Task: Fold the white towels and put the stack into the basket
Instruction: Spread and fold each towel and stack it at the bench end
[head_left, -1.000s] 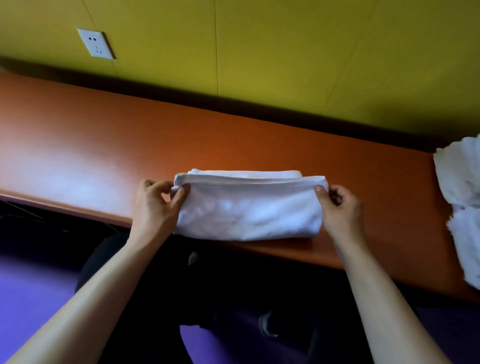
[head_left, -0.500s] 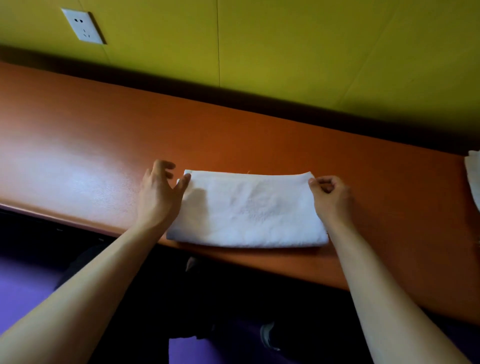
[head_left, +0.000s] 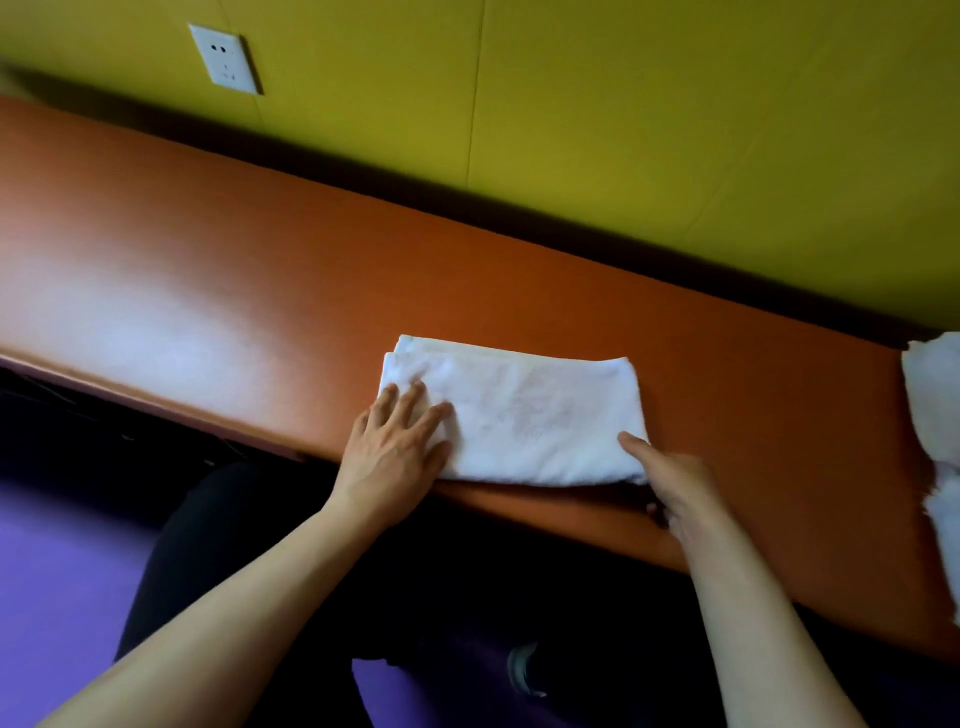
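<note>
A folded white towel (head_left: 524, 415) lies flat near the front edge of the orange table (head_left: 218, 291). My left hand (head_left: 397, 447) rests flat on the towel's near left part, fingers spread. My right hand (head_left: 670, 480) is at the towel's near right corner, thumb on top and the other fingers tucked at the table edge, so its grip on the towel is hidden. More white towels (head_left: 935, 415) lie unfolded at the far right. No basket is in view.
A yellow wall (head_left: 623, 130) with a white socket (head_left: 226, 65) runs behind the table. Below the front edge are my dark-clothed legs and a purple floor (head_left: 57, 571).
Both hands laid the folded half down and left the towel's far corners. The left hand now presses flat on the towel and the right hand has moved to its near right corner.
</note>
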